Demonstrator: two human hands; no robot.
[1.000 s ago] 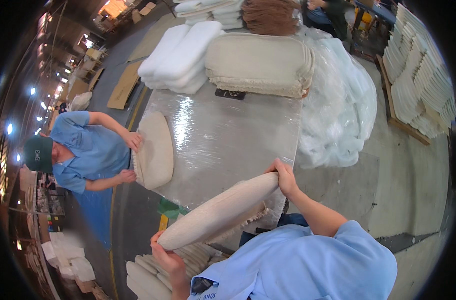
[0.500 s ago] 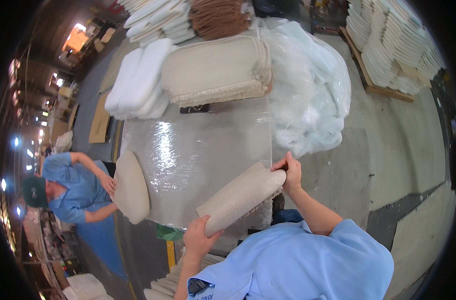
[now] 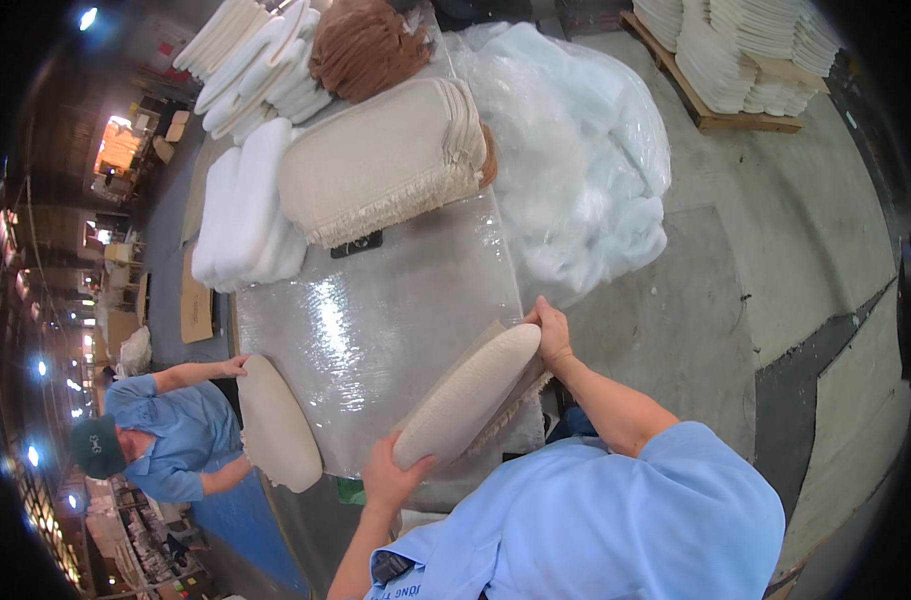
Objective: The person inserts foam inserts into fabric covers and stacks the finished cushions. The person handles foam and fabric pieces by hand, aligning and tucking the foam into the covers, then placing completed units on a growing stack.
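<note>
Between my two hands I hold a beige fabric pad [image 3: 468, 398], long with rounded ends, tilted over the near edge of the table. A flap of cloth with a ragged, fringed edge shows along its near side. My left hand [image 3: 391, 474] grips the lower left end, thumb on top. At the upper right end, my right hand [image 3: 552, 336] pinches the corner, its fingers partly behind the pad. Farther up the table lies a stack of beige fabric covers [image 3: 381, 160] with fringed edges.
The table [image 3: 416, 270] has a shiny plastic covering. White padding [image 3: 246, 205], brown cloth [image 3: 369, 50] and a clear bag of white filling [image 3: 576, 170] lie around the stack. At left a co-worker [image 3: 176, 430] holds a similar pad [image 3: 279, 425]. A loaded pallet [image 3: 711, 115] stands far right.
The pad in my hands has rolled so its smooth rounded face shows more. The co-worker's pad has tilted, one of their hands now at its top. My view has shifted and turned slightly.
</note>
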